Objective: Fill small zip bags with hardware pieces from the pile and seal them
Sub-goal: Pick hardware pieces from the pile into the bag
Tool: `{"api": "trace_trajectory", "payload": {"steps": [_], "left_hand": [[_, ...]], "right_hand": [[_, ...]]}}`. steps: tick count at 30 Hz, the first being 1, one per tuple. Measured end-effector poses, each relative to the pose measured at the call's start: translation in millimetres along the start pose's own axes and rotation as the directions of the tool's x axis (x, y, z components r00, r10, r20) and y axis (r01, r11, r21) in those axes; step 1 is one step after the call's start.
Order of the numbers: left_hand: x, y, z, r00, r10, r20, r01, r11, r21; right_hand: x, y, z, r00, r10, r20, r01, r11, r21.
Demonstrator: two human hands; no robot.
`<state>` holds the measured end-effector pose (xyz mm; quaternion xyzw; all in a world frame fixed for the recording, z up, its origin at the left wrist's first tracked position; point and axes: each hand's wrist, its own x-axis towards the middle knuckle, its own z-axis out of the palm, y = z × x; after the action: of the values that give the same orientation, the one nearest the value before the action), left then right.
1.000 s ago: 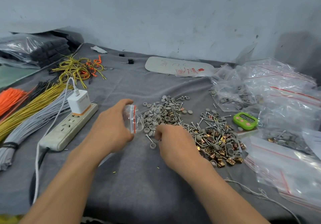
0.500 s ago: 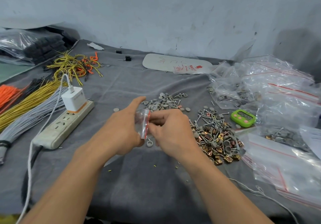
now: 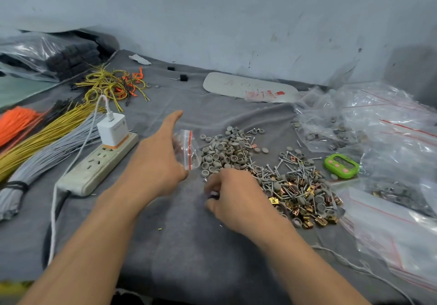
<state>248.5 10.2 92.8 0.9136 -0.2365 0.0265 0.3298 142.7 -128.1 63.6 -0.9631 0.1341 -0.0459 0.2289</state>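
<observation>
Right hand (image 3: 236,196) dropped away from the bag mouth, now low on the bench (image 3: 189,245) at the near edge of the hardware pile (image 3: 272,174). Its fingers are curled and the tips are blurred, cannot tell if they pinch a piece. Left hand (image 3: 158,162) holds the small zip bag (image 3: 188,147) just left of the pile, red seal strip facing the pile, one digit sticking out straight, the rest curled behind the bag. Power strip (image 3: 99,165) lies left of the hands. Green timer (image 3: 341,165) sits right of the pile, with big clear bags (image 3: 390,125) beyond.
</observation>
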Motion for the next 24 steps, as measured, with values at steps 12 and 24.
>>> {"api": "trace_trajectory", "payload": {"steps": [12,24], "left_hand": [[-8.8,8.9,4.1,0.983,0.029,0.183,-0.049,0.994,0.101],[-2.2,23.0,14.4,0.975,0.104,0.197,-0.079,0.988,-0.13]], "right_hand": [[4.7,9.3,-13.9,0.956,0.131,-0.262,0.01,0.88,0.475],[17.3,8.9,-26.6,0.93,0.179,-0.319,0.117,0.681,0.722]]}}
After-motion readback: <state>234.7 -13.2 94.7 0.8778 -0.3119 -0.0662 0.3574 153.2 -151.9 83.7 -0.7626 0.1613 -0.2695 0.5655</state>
